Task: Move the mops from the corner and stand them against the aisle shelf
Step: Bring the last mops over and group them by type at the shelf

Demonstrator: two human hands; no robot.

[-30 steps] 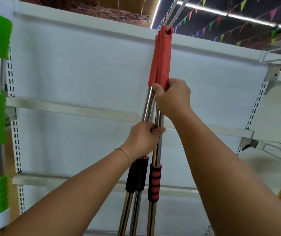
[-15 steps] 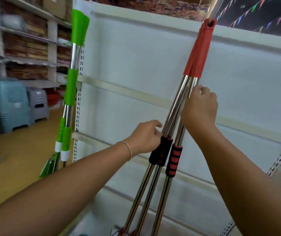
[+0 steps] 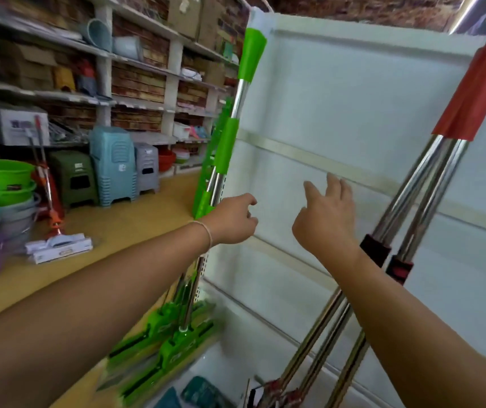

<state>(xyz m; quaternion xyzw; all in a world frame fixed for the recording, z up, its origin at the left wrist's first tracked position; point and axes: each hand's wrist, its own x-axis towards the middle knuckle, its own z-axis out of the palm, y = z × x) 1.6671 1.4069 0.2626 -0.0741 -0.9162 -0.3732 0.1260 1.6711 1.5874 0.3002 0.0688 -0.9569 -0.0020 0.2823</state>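
Both your hands had come off the red mops since the earlier frame. Your left hand hung loosely curled and held nothing; your right hand was spread, fingers apart, just beside the poles. Three red-handled mops leaned against the white aisle shelf. Green mops, at least two, stood at its left edge. One more red mop remained by the far shelves.

Red-handled mops and green mops lean against the white aisle shelf.
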